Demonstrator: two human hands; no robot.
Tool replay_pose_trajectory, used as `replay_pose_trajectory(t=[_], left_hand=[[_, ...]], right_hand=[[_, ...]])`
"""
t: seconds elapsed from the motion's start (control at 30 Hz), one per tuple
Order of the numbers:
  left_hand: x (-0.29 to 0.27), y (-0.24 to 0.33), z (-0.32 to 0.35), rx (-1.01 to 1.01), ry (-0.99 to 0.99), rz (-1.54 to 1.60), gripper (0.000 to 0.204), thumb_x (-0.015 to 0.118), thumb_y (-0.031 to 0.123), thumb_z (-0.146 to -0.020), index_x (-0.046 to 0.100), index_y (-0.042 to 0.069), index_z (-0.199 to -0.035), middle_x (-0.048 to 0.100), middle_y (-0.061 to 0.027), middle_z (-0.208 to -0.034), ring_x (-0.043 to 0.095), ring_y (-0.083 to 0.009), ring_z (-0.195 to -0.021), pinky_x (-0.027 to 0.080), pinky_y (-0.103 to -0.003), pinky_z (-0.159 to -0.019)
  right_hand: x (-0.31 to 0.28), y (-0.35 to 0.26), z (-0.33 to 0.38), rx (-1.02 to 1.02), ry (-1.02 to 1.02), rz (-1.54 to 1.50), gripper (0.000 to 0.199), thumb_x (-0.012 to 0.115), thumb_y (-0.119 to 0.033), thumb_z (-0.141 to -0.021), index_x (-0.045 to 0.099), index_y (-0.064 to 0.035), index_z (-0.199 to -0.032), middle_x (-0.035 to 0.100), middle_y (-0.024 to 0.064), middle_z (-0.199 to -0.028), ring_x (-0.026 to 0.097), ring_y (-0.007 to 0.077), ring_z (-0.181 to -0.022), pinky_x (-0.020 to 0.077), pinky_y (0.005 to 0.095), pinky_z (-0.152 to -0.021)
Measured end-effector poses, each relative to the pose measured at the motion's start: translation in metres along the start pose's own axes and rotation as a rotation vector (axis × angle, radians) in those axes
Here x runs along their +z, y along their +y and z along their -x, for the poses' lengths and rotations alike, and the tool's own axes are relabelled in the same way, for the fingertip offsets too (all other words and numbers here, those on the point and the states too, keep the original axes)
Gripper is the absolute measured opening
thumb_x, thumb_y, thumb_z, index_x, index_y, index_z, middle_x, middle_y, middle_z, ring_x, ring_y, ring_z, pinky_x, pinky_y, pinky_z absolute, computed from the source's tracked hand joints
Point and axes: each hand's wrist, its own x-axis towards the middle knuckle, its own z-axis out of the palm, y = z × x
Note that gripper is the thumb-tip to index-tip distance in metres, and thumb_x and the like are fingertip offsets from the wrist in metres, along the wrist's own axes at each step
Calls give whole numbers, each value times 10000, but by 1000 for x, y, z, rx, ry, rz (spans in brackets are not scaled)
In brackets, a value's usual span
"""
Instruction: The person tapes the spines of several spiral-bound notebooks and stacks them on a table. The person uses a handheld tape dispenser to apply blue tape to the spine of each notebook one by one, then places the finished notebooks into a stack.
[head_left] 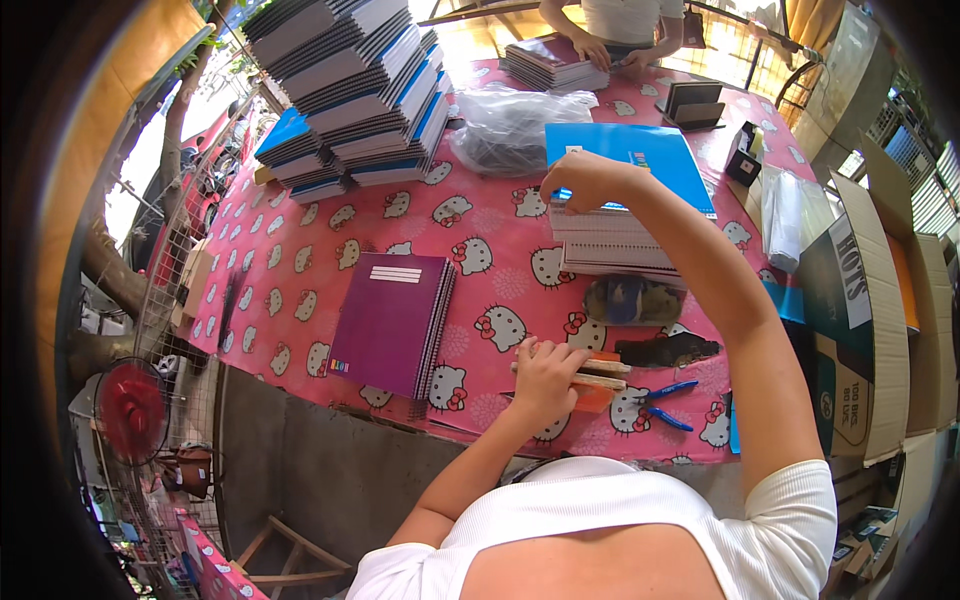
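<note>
My left hand (548,382) lies at the near edge of the table, fingers curled over a small stack of slim orange and cream pieces (600,376) whose kind I cannot make out. My right hand (592,182) reaches across to the near left corner of a blue-covered spiral notebook (660,160), its fingers bent at that corner. The notebook lies on a stack of white-paged notebooks (615,240). Two blue pens (672,390) rest right of my left hand. On the left lies a small stack of purple spiral notebooks (390,325).
Tall stacks of spiral notebooks (360,100) stand far left beside a clear plastic bag (515,130). A pencil pouch (632,300) and dark cloth-like item (668,349) lie near the pens. Cardboard boxes (880,330) stand right. Another person's hands (610,58) touch notebooks (555,65) opposite.
</note>
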Motion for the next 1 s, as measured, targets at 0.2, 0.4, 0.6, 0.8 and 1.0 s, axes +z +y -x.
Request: replay_pose_trajectory(t=[0.2, 0.4, 0.6, 0.8, 1.0], left_hand=[[-3, 1, 0, -14, -5, 10, 462, 674, 81, -628, 610, 144, -1081, 604, -38, -955, 562, -241, -958, 306, -494, -1004], [-2, 0, -1, -14, -12, 18, 462, 688, 92, -623, 603, 147, -1075, 592, -42, -945, 556, -246, -961, 303, -502, -1003], [-18, 2, -14, -79, -143, 229, 535, 747, 257, -737, 570, 139, -1228, 619, -76, -1105, 549, -280, -1109, 282, -501, -1052], [-5, -63, -117, -487, 442, 648, 461, 682, 486, -817, 699, 88, -1048, 432, -167, -1405, 430, -343, -1264, 289, -503, -1045], [-3, -83, -177, -594, 492, 960, 532, 686, 460, -851, 686, -28, -1065, 157, -267, -1530, 271, -296, -1398, 300, -404, -1063]], right_hand=[[-11, -6, -6, 91, -106, 30, 396, 747, -97, -627, 713, -154, -1017, 681, 77, -1022, 630, 279, -993, 491, 401, -814], [-5, 2, -4, 30, -44, -48, 385, 697, -64, -640, 709, -170, -1009, 679, 67, -1000, 632, 270, -971, 487, 397, -801], [-15, 0, -3, 84, -125, -60, 388, 739, -95, -642, 703, -150, -1025, 679, 76, -1030, 633, 268, -979, 500, 398, -808], [-17, 9, -5, 44, -76, -219, 403, 766, -45, -651, 703, -92, -1046, 699, 104, -1039, 656, 244, -974, 531, 353, -774], [-17, 16, -5, 54, -92, -280, 398, 739, -61, -670, 703, -91, -1065, 708, 112, -1021, 684, 223, -848, 543, 336, -738]])
